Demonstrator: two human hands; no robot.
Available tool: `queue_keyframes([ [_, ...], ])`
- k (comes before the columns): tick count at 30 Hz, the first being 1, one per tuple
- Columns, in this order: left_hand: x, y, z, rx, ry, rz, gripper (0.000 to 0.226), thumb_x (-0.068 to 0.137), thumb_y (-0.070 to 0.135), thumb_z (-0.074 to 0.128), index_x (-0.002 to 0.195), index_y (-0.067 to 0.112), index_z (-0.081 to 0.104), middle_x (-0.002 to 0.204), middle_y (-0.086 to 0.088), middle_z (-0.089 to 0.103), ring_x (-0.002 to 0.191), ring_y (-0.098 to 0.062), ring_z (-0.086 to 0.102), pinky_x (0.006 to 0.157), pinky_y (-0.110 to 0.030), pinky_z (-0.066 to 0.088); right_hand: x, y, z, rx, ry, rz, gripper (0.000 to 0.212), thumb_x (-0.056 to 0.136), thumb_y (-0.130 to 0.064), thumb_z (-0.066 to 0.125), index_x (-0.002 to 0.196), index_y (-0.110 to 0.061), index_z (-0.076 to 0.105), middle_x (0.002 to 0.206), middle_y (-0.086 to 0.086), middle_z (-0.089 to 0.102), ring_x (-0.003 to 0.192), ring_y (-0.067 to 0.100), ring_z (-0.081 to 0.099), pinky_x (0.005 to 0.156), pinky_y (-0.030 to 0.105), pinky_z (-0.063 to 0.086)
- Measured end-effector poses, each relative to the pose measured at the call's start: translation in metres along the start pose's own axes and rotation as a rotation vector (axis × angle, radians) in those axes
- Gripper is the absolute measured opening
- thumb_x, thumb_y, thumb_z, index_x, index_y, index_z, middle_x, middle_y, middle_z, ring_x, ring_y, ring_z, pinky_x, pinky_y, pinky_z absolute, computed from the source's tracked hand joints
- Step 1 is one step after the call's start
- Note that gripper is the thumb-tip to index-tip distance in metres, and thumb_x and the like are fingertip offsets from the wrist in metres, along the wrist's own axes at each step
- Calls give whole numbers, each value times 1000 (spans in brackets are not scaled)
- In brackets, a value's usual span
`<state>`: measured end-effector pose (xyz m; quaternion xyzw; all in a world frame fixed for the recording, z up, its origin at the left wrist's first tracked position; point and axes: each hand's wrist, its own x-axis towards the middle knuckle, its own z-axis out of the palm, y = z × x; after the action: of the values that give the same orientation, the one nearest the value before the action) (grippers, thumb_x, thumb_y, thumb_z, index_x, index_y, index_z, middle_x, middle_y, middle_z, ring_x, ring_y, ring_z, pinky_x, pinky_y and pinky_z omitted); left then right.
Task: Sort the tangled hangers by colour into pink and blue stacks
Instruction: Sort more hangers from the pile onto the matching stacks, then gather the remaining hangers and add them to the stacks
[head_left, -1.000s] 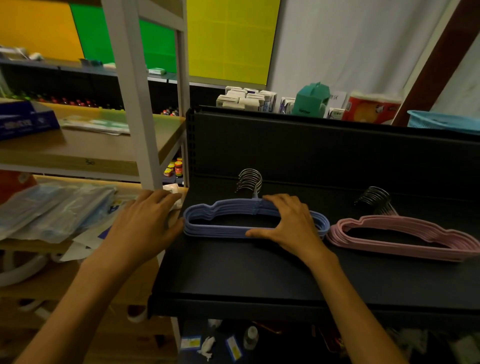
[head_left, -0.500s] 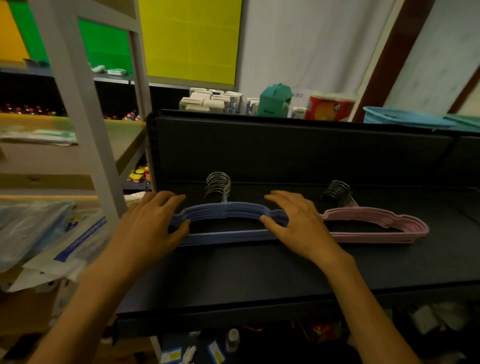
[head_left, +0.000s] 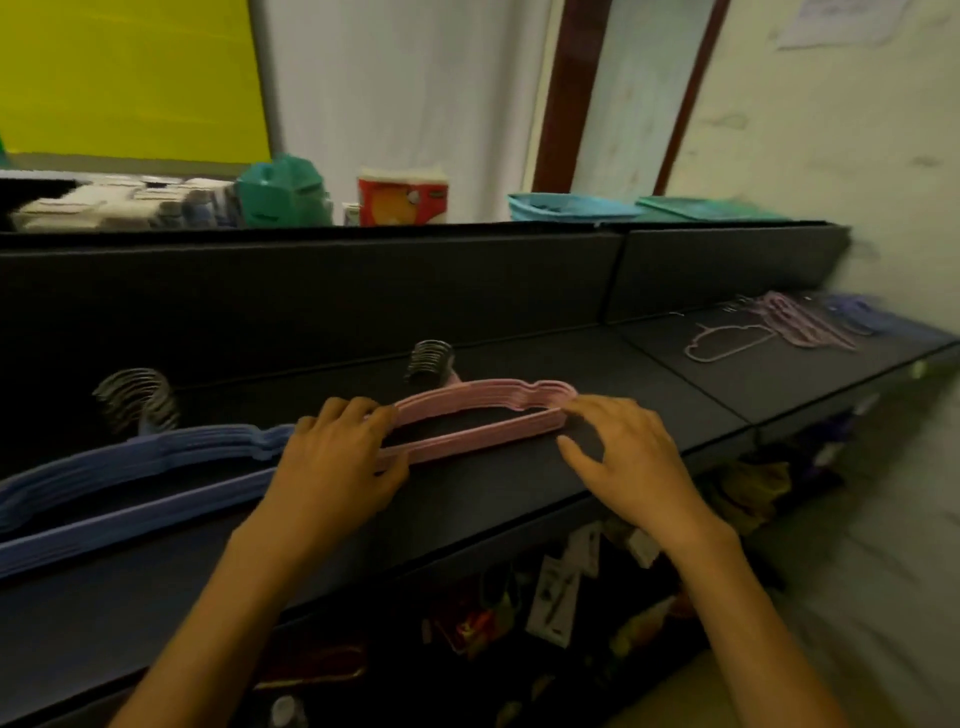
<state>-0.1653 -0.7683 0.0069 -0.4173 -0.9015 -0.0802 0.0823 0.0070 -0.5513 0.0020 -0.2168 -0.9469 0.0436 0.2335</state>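
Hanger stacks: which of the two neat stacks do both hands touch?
The pink stack: left hand and right hand flank its ends. The blue stack lies untouched, further left.

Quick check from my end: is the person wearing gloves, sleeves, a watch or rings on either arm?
Nothing worn shows. The left hand and right hand are bare, with no gloves, rings or watch, and both forearms are uncovered down to the frame's edge. No sleeve is in view.
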Motion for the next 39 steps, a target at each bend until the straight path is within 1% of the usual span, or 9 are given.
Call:
queue_keyframes([
  [4,31,83,18,-12,8,68,59,88,55,44,140,28,32,144,2,35,131,-20,33,106,-39,31,-19,85,-25,-41,11,76,46,88,-48,49,128,-26,54,131,-8,53,122,12,45,103,29,29],
  [8,58,164,34,-71,51,191,59,88,53,45,140,27,34,143,2,38,130,-19,34,103,-37,32,-42,167,-50,-95,-1,146,45,90,-45,51,131,-27,50,134,-10,49,125,11,40,105,29,27],
  [10,74,200,40,-73,64,231,61,88,54,43,142,26,32,143,2,38,131,-19,34,104,-37,31,-50,205,-60,-131,4,179,45,90,-46,51,131,-27,50,134,-10,49,125,10,40,104,28,27],
  [16,124,292,62,-105,16,340,63,89,54,42,144,26,29,144,3,36,131,-19,33,102,-37,33,-67,297,-77,-150,17,289,43,90,-43,53,129,-26,52,132,-10,51,123,12,42,97,25,27],
  [24,210,399,101,-133,-38,447,64,90,53,41,146,26,25,147,3,31,133,-18,29,105,-37,30,-60,422,-69,-149,28,392,41,90,-43,54,127,-27,54,130,-10,53,120,11,44,97,27,31],
  [28,264,448,121,-140,-40,445,65,90,54,41,146,25,25,147,2,31,133,-18,28,106,-39,29,-34,491,-64,-132,22,405,40,88,-43,54,125,-25,56,127,-8,55,117,13,48,96,31,36],
  [33,339,495,125,-135,-51,353,66,88,55,44,145,27,24,147,1,30,134,-20,27,108,-42,28,33,571,-65,-103,-7,363,40,88,-41,57,124,-26,55,126,-8,56,116,14,48,96,32,39],
  [36,370,511,128,-105,-60,298,68,88,55,45,145,27,20,148,1,27,136,-20,25,109,-42,26,73,606,-58,-59,-23,341,41,88,-43,55,126,-29,52,130,-9,53,121,12,44,102,34,37],
  [39,393,518,130,-56,-56,249,69,88,55,46,145,27,19,149,1,26,136,-20,24,110,-41,25,106,633,-47,-13,-42,304,42,89,-41,56,128,-27,52,132,-7,52,124,13,43,104,34,35],
])
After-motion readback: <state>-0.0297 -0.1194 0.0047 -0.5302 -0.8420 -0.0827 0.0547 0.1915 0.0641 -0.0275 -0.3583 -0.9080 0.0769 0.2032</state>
